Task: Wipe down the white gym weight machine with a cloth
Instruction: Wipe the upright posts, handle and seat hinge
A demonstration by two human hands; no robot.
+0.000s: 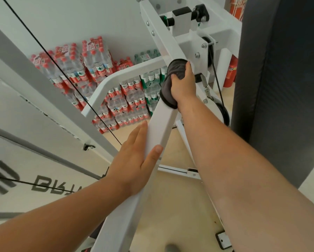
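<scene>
The single head-worn wide-angle camera looked forward and steeply down, close along the slanted white square metal beam (161, 124), toward the beige floor (176, 206) beneath.

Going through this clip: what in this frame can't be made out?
Head view only:
- Grey cloth: partly covered by the right grip.
- Bar beneath the cloth: hidden, so cleanliness unknown.
- Panel lettering: blurred, unreadable.
- Bottle labels: too small to read.
- Black pad: cut off by the right edge.
</scene>
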